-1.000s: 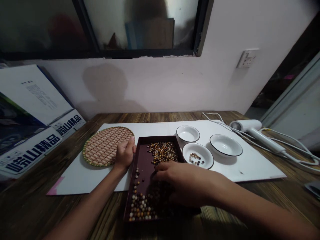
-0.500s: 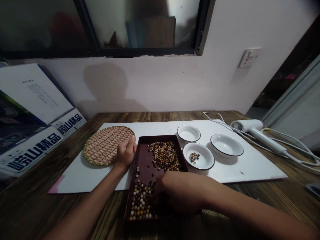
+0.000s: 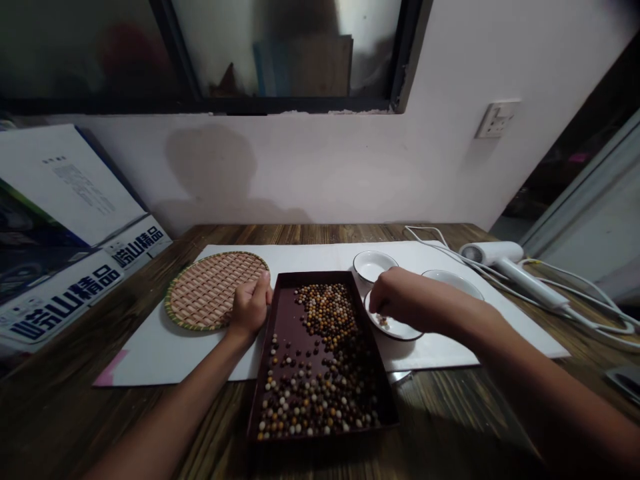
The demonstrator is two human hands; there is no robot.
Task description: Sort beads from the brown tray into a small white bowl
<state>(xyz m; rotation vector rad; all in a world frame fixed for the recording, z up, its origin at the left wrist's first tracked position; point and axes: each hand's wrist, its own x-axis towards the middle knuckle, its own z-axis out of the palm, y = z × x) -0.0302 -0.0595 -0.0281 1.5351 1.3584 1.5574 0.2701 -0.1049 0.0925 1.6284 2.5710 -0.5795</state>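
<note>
A dark red rectangular tray (image 3: pixel 289 320) stands lengthwise in front of me with many small round beads (image 3: pixel 320 400) in brown, yellow, white and near-black. Closed, my left hand (image 3: pixel 250 303) rests at the tray's left wall, over the edge of a woven oval mat (image 3: pixel 213 287); anything inside its fingers is hidden. My right hand (image 3: pixel 403 297) is over a white dark-rimmed bowl (image 3: pixel 403 331), fingers pinched together and pointing down. What they hold, if anything, is too small to make out. A few beads show in that bowl beneath the fingertips.
Behind the right hand stand two more white bowls, one farther back (image 3: pixel 373 265) and one partly covered on the right (image 3: pixel 453 280). A white hair dryer (image 3: pixel 520 267) with its cord lies at right. Printed boxes (image 3: pixel 75 267) stand at left. A white board (image 3: pixel 160 353) lies underneath.
My right hand has moved from the beads at the tray's near right side up and right to the bowl. The near part of the tray is uncovered. My left hand stays put.
</note>
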